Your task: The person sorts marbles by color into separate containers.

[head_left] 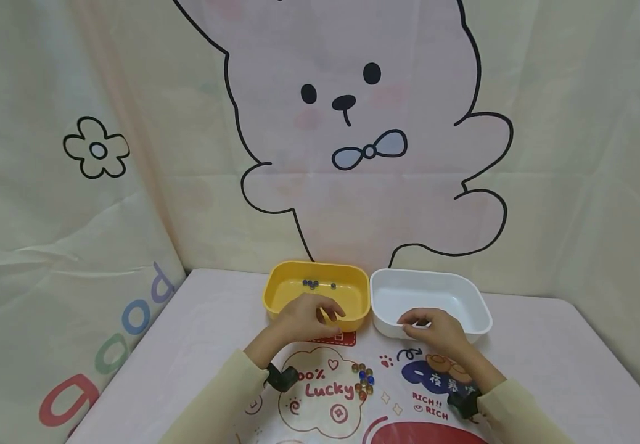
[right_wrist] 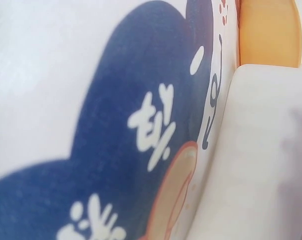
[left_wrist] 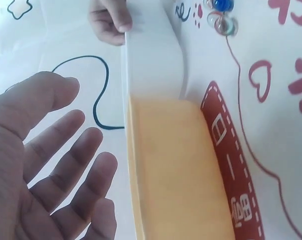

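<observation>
My left hand [head_left: 306, 317] is over the near side of a yellow tray [head_left: 287, 293], thumb and fingers apart and nothing between them. Several dark blue marbles [head_left: 310, 283] lie toward the back of that tray. At the near rim of a white tray [head_left: 431, 293] is my right hand [head_left: 436, 330], its fingers loosely bent with the thumb below them, and no object shows in it. The left wrist view shows its thumb right at the white rim. On the tabletop in front of the trays sits a cluster of amber and blue marbles [head_left: 362, 375].
Side by side, the trays stand at the back of the table [head_left: 225, 302], close to a curtain [head_left: 209, 216] with a bear drawing. A printed mat with red and blue pictures covers the front. Dark straps [head_left: 282, 378] circle both wrists.
</observation>
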